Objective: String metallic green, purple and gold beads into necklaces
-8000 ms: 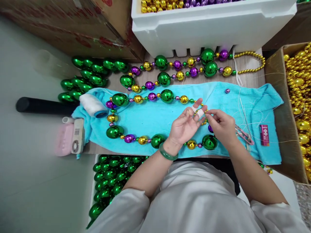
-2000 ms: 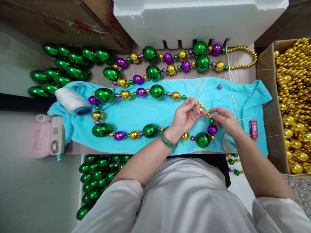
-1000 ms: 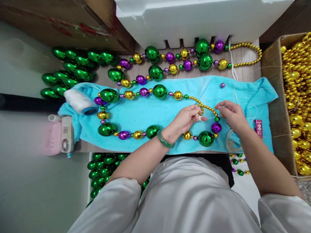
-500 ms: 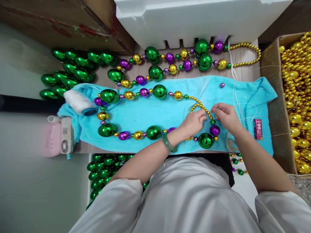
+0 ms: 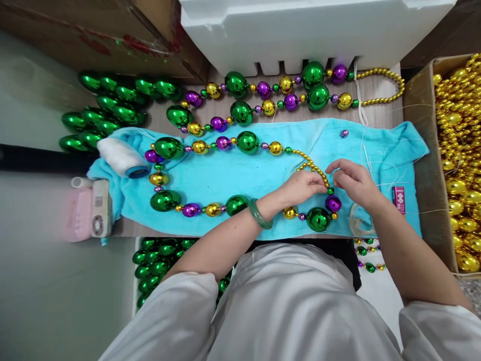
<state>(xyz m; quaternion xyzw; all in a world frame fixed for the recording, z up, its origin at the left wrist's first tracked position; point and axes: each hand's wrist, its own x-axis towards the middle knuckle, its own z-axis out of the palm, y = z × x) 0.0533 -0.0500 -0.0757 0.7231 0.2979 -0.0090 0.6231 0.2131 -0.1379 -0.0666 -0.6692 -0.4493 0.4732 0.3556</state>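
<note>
A bead necklace of large green, purple and gold beads lies in a loop on a turquoise towel. Its small gold beads cross over at the right end. My left hand, with a green bangle on the wrist, pinches the necklace where the gold beads meet a small green bead. Just to the right is my right hand, its index finger reaching over the gold beads and the other fingers curled. What those curled fingers hold is too fine to make out. A purple bead hangs just below the fingertips.
Behind the towel lies another bead necklace, beside a white foam box. A thread spool rests at left, near green beads. On the right are a small purple box, a tape roll and a carton of gold beads.
My left hand has moved right, its fingertips now at the small green bead. The right hand's index finger has lifted and stretched out, away from its earlier pinch.
</note>
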